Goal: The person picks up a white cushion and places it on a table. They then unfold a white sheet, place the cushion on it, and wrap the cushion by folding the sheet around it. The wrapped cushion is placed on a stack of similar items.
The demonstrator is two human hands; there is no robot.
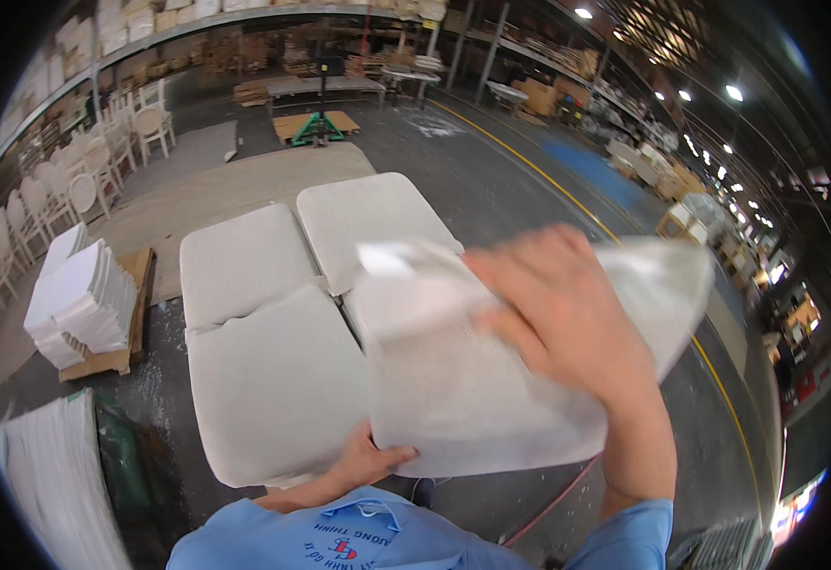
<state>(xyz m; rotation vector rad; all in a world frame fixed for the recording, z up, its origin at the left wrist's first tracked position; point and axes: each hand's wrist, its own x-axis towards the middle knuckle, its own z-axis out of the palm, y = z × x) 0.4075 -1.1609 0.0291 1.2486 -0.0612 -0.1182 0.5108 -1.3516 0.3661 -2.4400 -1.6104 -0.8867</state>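
Four pale, rounded-corner seat pads stand grouped in front of me, at the far left (244,261), far middle (363,218), near left (277,385) and near right (491,408). My left hand (372,463) grips the near edge of the near-right pad by its left corner. Over that same pad, my right hand (558,309) is smeared by motion, its fingers closed on a thin, whitish sheet (415,271) that looks like plastic film. A pale, shiny blurred piece (662,285) spreads out to the right behind my wrist; whether it belongs to the sheet, I cannot tell.
White stacked pads (78,304) sit on a wooden pallet (135,285) at left, with rows of pale chairs (92,157) beyond. Nearer stands a white stack (54,475). A green pallet jack (318,128) is at the back. A reddish hose (553,499) runs near my feet.
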